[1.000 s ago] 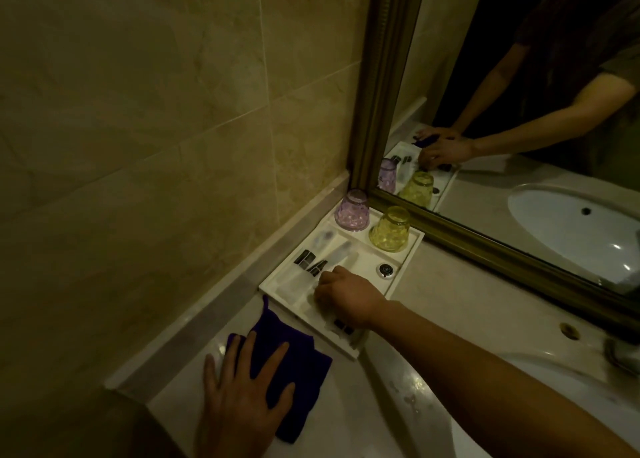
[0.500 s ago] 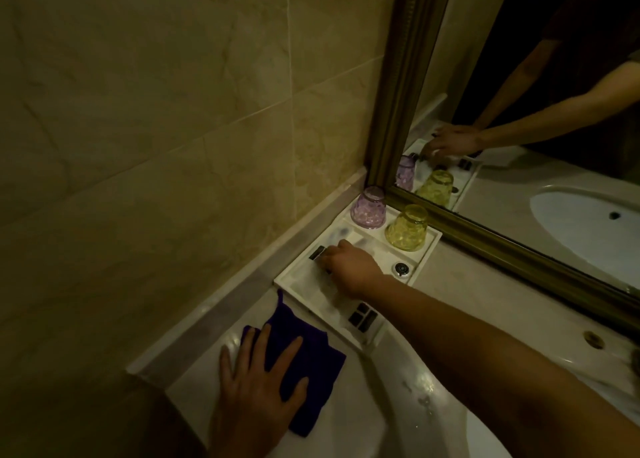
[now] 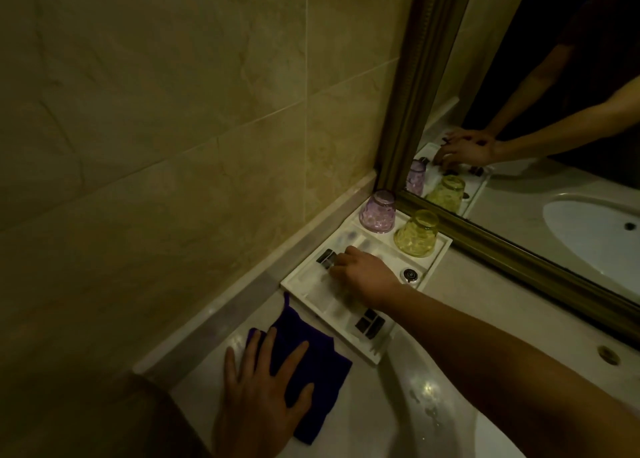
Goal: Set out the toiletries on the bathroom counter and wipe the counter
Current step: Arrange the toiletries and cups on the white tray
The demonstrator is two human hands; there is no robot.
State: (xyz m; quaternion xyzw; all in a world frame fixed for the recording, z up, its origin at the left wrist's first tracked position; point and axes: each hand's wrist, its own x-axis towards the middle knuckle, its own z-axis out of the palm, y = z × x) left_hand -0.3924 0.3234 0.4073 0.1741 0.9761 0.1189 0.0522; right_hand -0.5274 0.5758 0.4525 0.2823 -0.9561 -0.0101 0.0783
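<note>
Counter (image 3: 398, 405) glossy pale stone, wet sheen. Cloth (image 3: 322, 364) matt purple fabric. Tray (image 3: 304, 284) smooth white plastic. Cups (image 3: 377, 212) translucent, patterned. Wall tiles (image 3: 173, 111) polished marble-look. Mirror frame (image 3: 415, 76) ridged, dull gold.

No text can be read: the dark labels on the packets (image 3: 369, 323) in the tray (image 3: 437, 257) are blurred.

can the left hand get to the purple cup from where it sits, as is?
Probably not directly. The left hand lies flat on the blue cloth; the right hand and forearm cross the tray between it and the purple cup.
</note>
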